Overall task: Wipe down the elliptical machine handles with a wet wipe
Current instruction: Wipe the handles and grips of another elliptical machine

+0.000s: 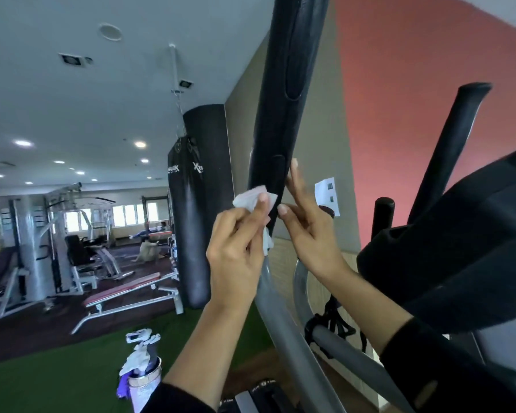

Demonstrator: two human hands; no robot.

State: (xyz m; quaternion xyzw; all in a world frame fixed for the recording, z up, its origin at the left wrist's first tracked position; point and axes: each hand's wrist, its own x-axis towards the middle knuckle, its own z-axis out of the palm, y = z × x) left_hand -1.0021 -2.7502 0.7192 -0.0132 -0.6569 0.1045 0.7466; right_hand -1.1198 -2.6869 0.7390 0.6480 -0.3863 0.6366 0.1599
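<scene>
The wet wipe [249,199] is pinched against the black handle [286,99] by the left hand [236,251]; the handle is touched by the straight fingers of the right hand [309,231].

The only mark I can make out is a white logo starting with a big X on the black punching bag [197,186], while the print on the sheet of paper [327,195] is too small for me to read.
</scene>
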